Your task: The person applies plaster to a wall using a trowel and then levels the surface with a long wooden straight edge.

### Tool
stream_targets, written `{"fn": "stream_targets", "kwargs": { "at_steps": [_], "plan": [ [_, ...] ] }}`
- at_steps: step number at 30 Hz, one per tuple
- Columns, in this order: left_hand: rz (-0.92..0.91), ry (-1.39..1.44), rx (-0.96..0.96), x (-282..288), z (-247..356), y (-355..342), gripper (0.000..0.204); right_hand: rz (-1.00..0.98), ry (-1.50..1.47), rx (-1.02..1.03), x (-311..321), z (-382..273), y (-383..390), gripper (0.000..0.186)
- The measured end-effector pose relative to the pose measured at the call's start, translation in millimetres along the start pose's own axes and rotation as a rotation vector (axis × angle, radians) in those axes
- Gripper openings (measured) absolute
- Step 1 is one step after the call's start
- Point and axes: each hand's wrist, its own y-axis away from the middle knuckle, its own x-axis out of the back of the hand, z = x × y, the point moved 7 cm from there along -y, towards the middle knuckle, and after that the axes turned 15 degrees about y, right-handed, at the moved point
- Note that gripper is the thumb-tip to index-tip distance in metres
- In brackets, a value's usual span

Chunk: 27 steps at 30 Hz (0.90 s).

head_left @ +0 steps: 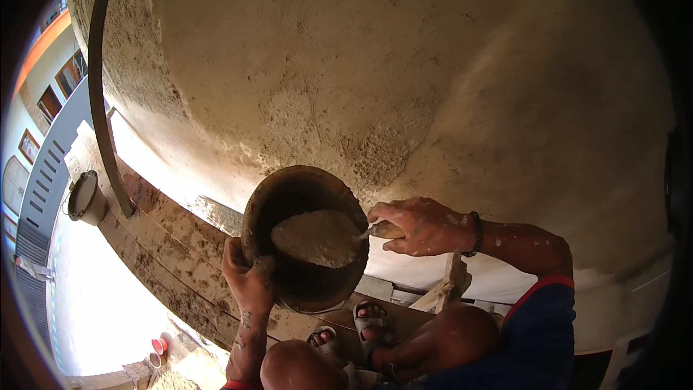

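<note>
My left hand (247,280) is closed on the rim of a dark, mortar-stained bucket (307,177), which is tilted so that its inside shows. In my right hand (427,227) is the wooden handle of a trowel (317,237). Its broad blade is inside the mouth of the bucket and is coated with grey mortar. How much mortar lies at the bottom of the bucket is too dark to tell. Just beyond the bucket rises a plastered wall (375,65), with a rough patch of mortar (382,152) close above the rim.
Mortar-spattered planks (170,245) run under my feet, with a drop and bright ground to the left. Another bucket (86,198) stands at their far left end, beside a long dark curved strip (97,87). A wooden brace (449,282) is below my right wrist.
</note>
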Motion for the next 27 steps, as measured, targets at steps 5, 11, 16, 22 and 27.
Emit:
{"fn": "stream_targets", "kwargs": {
  "at_steps": [5, 11, 16, 22, 27],
  "plan": [
    [-0.028, 0.032, -0.004, -4.9, 7.8, -7.1, 0.025, 0.060, 0.028, 0.038, 83.3, 0.5, 50.8, 0.044],
    [-0.035, -0.047, 0.017, -11.4, 4.8, -3.4, 0.022, 0.020, -0.045, -0.415, 121.5, 87.7, 66.4, 0.052],
    [0.006, -0.068, 0.043, -9.3, -6.4, 2.6, 0.023, 0.894, 0.180, -0.775, 239.4, 120.5, 145.8, 0.063],
    [-0.007, 0.008, 0.056, -11.1, -16.7, 4.6, 0.022, 0.178, 0.152, -0.241, 116.3, 85.8, 84.2, 0.050],
    [-0.051, -0.115, 0.042, -30.0, -12.2, 6.6, 0.021, 0.077, 0.543, -0.002, -5.9, 11.4, 18.9, 0.029]
  ]
}}
